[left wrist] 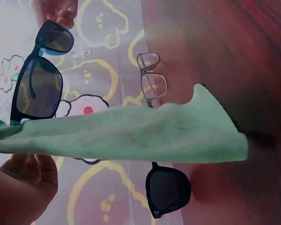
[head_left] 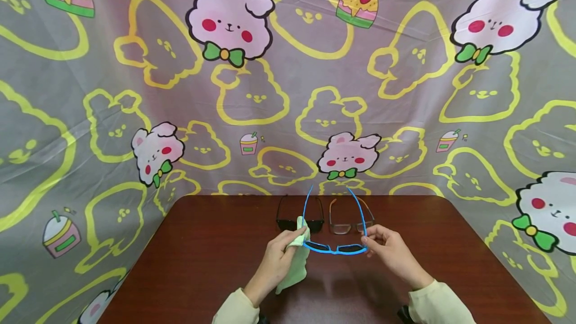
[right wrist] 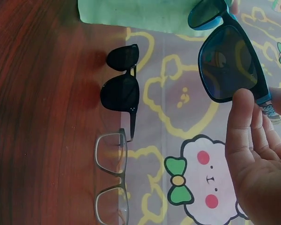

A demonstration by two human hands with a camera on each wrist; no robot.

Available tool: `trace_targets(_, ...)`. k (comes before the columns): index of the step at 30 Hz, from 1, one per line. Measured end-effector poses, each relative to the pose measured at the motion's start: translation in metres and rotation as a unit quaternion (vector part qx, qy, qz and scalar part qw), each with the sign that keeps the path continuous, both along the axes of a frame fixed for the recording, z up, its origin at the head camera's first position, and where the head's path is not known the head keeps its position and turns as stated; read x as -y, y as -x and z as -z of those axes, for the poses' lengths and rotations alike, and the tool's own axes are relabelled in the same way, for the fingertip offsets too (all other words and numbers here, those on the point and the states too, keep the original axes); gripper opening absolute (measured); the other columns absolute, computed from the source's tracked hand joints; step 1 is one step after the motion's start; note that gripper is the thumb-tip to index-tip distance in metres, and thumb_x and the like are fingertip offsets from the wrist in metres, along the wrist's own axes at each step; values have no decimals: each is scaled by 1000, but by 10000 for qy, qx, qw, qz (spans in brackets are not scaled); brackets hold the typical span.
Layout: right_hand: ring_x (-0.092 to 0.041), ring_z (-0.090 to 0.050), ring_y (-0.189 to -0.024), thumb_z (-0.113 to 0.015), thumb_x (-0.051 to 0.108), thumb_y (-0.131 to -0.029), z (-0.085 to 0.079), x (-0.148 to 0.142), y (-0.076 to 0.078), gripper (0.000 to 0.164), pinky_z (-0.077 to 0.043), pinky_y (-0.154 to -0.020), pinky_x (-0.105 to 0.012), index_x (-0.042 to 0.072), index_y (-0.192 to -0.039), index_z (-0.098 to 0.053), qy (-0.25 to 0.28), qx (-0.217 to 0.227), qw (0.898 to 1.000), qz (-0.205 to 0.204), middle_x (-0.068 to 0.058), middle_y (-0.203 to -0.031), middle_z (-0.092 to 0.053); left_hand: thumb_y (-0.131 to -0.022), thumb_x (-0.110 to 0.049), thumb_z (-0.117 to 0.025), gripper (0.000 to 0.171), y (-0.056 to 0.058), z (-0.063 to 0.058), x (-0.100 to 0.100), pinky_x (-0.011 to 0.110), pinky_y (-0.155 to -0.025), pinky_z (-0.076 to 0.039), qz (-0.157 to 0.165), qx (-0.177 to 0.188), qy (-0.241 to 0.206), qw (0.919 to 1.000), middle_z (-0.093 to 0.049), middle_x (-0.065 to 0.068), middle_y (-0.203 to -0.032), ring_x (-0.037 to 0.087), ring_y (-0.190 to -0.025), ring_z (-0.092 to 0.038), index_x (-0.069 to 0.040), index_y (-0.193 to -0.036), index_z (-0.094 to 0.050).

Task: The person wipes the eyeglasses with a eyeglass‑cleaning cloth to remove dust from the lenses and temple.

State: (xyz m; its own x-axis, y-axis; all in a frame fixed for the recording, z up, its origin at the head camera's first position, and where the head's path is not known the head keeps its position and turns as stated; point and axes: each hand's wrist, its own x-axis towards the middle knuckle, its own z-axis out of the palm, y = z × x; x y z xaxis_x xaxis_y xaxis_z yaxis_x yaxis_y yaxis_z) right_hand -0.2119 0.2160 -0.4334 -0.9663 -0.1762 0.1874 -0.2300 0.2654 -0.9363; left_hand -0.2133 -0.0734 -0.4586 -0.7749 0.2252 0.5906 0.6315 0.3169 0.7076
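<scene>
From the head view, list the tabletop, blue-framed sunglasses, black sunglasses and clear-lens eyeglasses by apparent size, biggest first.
1. Tabletop
2. Blue-framed sunglasses, held nearer the camera, so they may only look bigger
Not ranked: black sunglasses, partly behind the green cloth, and clear-lens eyeglasses; they look about alike.

Left hand (head_left: 277, 258), one: raised, pinching, angled forward and inward. Right hand (head_left: 390, 251), one: raised, pinching, angled forward and inward.

One blue pair of glasses (head_left: 335, 251), one black pair (head_left: 287, 225) and one clear pair (right wrist: 122, 179) make three. There is one green cloth (head_left: 294, 265), one table (head_left: 202, 249), one left hand (head_left: 276, 259), one right hand (head_left: 397, 254) and maybe just one bunny sheet (head_left: 315, 71).
</scene>
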Motion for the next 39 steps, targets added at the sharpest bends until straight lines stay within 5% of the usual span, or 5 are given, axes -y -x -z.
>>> trace_targets(8, -24, -61, -63, -62, 11, -91, 0, -1, -1, 26, -53, -62, -35, -11, -102, -55, -96, -183, 9995, -252, -17, -81, -61, -97, -6, -50, 36, 1, -6, 4, 25, -98, -38, 29, 1192, -989, 9879, -54, 9, -133, 22, -124, -46, -1, -132, -54)
trace_targets(17, -25, -59, -61, -60, 8, -92, 2, -2, -1, 17, -53, -58, -31, -7, -100, -56, -121, -388, 9975, -583, -11, -78, -62, -100, -33, -45, 39, -2, -8, 9, 26, -76, -48, 1336, 3015, -2506, 9102, -62, 1, -87, 10, -83, -58, 3, -109, -58)
trace_targets(20, -24, -59, -60, -60, 7, -92, 3, -3, 0, 17, -52, -57, -32, -7, -100, -56, -150, -420, 9976, -533, -12, -78, -62, -100, -36, -43, 40, -4, -7, 9, 26, -82, -46, 1641, 3224, -2606, 8951, -62, -1, -93, 10, -90, -57, 0, -115, -55)
trace_targets(32, -26, -58, -59, -64, 7, -89, 2, 0, -1, 15, -52, -57, -32, -4, -96, -58, -232, -589, 9978, -173, -9, -75, -61, -102, -30, -39, 52, -5, -9, 10, 28, -93, -41, 1832, 3624, -2862, 8679, -61, 3, -106, 10, -105, -54, 14, -130, -41)
trace_targets(39, -18, -57, -57, -65, 9, -89, 2, 2, -3, 12, -50, -54, -30, 0, -92, -57, -604, -819, 9943, -331, -4, -74, -59, -102, -29, -40, 51, -6, -11, 11, 27, -96, -38, 1785, 3592, -2721, 8747, -60, 2, -109, 10, -106, -52, 13, -129, -42)
